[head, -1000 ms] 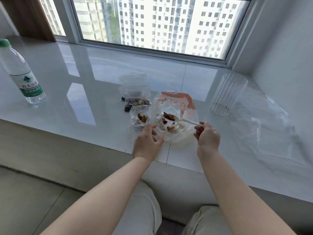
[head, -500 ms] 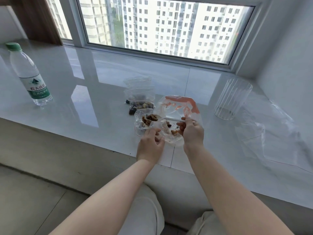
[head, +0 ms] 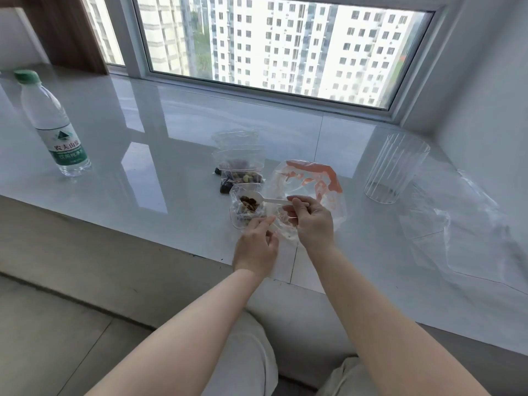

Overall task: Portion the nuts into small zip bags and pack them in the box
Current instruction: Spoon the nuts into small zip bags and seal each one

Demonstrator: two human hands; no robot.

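At the near edge of the white sill [head: 143, 155], left hand [head: 256, 247] pinches the rim of a small zip bag [head: 245, 208], fingers curled on the plastic. Right hand [head: 313, 222] grips the handle of a white spoon [head: 265, 199], its bowl over the small bag's open mouth — nuts [head: 248, 203] visible in the bag below it. The right hand sits in front of the large clear bag [head: 307, 184] with orange print, hiding most of what it holds.

Just behind the small bag: filled zip bags [head: 241, 172] lying stacked, dark contents showing through; how many cannot be told. Far left, well apart — a water bottle [head: 54, 124] with green cap, upright. Right, a ribbed clear container [head: 395, 168], upright. Beside it, flat clear plastic sheeting [head: 471, 224], edges hard to trace against the glossy sill. Window [head: 271, 44] beyond.
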